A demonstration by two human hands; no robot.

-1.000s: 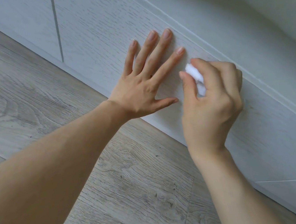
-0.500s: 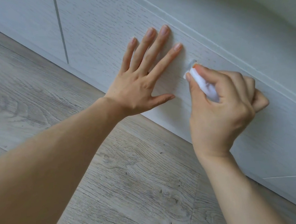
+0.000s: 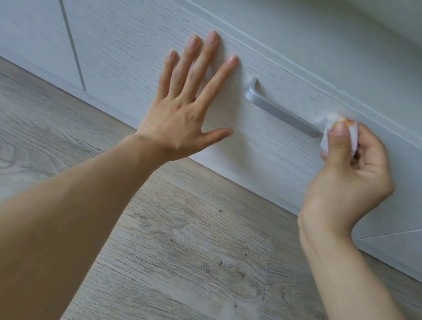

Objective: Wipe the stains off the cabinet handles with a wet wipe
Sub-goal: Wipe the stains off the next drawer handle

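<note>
A silver bar handle (image 3: 277, 109) runs along the white wood-grain drawer front (image 3: 142, 62). A faint orange mark shows near its left end. My right hand (image 3: 346, 171) pinches a crumpled white wet wipe (image 3: 328, 135) between thumb and fingers and holds it against the handle's right end. The wipe carries an orange stain at its top. My left hand (image 3: 188, 105) lies flat on the drawer front, fingers spread, just left of the handle.
Grey wood-plank floor (image 3: 162, 256) spreads below the cabinet. A vertical seam (image 3: 71, 41) separates another cabinet panel on the left. A second panel edge (image 3: 407, 231) shows at the lower right.
My right hand has slid the wipe along the handle from its left end to its right end, uncovering the bar. The left hand stays pressed in place.
</note>
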